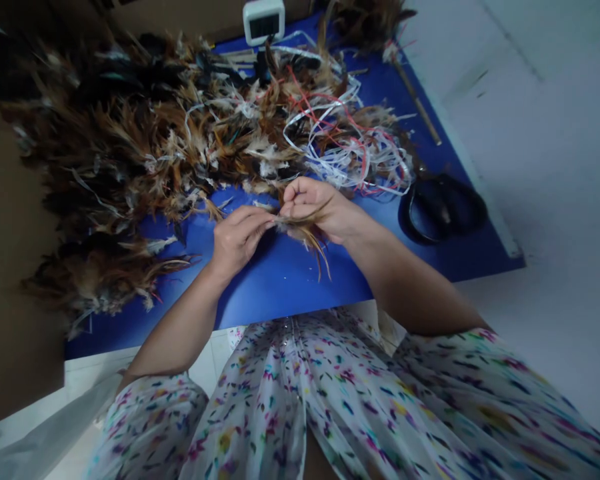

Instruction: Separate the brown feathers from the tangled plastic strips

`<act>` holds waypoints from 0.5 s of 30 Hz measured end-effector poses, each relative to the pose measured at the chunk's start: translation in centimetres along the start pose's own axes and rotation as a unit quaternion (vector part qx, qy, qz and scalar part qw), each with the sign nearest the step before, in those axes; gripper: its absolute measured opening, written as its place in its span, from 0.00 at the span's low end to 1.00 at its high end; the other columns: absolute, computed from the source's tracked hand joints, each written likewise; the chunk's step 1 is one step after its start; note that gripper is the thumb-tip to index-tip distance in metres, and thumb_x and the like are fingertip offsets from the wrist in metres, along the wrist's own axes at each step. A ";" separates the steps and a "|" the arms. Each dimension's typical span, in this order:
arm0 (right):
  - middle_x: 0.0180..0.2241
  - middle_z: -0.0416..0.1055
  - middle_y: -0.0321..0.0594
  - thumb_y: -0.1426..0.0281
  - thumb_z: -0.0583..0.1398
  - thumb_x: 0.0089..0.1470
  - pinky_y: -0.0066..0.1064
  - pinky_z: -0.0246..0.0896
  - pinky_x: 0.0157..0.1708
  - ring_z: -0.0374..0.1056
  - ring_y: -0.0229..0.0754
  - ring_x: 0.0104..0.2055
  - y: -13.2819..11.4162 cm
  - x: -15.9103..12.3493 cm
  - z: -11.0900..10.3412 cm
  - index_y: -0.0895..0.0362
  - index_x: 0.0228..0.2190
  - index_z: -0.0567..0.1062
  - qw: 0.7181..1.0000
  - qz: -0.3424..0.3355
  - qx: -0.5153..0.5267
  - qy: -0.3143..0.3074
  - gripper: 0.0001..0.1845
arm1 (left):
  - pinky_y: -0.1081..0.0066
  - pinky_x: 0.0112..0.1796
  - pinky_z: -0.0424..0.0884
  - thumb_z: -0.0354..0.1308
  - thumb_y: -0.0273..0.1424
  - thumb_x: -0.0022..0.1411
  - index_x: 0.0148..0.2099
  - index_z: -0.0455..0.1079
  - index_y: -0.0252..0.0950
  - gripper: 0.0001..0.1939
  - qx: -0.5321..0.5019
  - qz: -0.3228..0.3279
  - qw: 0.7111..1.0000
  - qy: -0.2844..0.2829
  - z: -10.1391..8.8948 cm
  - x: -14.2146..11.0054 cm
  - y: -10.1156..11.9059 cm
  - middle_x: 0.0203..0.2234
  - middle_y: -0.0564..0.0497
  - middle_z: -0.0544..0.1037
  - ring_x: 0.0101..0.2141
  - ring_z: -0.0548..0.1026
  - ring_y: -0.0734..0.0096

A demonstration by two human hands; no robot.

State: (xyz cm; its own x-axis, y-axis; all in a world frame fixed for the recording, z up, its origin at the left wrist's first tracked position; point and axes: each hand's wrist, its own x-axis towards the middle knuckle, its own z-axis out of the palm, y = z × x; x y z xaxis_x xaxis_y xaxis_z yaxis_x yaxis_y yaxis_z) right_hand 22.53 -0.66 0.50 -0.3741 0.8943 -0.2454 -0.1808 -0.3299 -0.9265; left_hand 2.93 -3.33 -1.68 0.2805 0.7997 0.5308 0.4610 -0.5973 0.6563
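Observation:
A small bunch of brown feathers (307, 230) is held between my hands, above the front part of the blue table. My left hand (240, 237) pinches the pale quill ends with thumb and forefinger. Close against it, my right hand (317, 207) has its fingers curled at the same bunch, and the feather tips hang over its palm toward me. Behind my hands lies a large heap of brown and black feathers (180, 143). Tangled white and red plastic strings (355, 157) rest on the heap's right side.
A black roll of tape or band (443, 208) lies at the right. A thin stick (417, 103) lies along the right edge of the blue table (290, 283). A white device with a dark screen (264, 21) stands at the back. Cardboard (17, 267) borders the left side.

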 end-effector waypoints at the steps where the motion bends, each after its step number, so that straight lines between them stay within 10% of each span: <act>1: 0.22 0.70 0.29 0.70 0.72 0.42 0.25 0.59 0.20 0.65 0.32 0.20 -0.1 0.0 0.0 0.54 0.29 0.66 1.000 -0.005 0.005 0.001 0.19 | 0.71 0.39 0.75 0.63 0.39 0.64 0.35 0.81 0.40 0.10 -0.012 -0.020 1.000 0.014 0.0 0.1 0.0 0.32 0.49 0.82 0.35 0.79 0.70; 9: 0.24 0.72 0.31 0.72 0.66 0.49 0.24 0.54 0.17 0.62 0.31 0.18 -0.9 0.5 -1.1 0.54 0.31 0.66 0.998 -0.047 -0.031 0.033 0.13 | 0.74 0.23 0.70 0.71 0.49 0.51 0.32 0.77 0.37 0.20 -0.270 -0.245 0.923 0.127 0.2 0.5 -0.9 0.24 0.54 0.77 0.19 0.71 0.79; 15: 0.25 0.68 0.30 0.77 0.64 0.49 0.26 0.58 0.27 0.63 0.31 0.24 -0.9 0.8 -1.5 0.56 0.29 0.69 0.952 -0.176 -0.238 0.077 0.08 | 0.78 0.19 0.67 0.76 0.46 0.45 0.32 0.77 0.34 0.22 -0.360 -0.286 0.876 0.144 -0.1 0.8 -0.2 0.25 0.53 0.78 0.18 0.71 0.81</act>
State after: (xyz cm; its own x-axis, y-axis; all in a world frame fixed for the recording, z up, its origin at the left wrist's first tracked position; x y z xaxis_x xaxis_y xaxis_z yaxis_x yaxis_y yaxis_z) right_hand 23.79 0.84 0.69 -0.2219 0.9700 0.0993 0.1767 0.1401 -0.9742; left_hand 2.98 -2.59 -1.39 -0.0951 0.9943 0.0490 -0.2231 -0.0693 0.9723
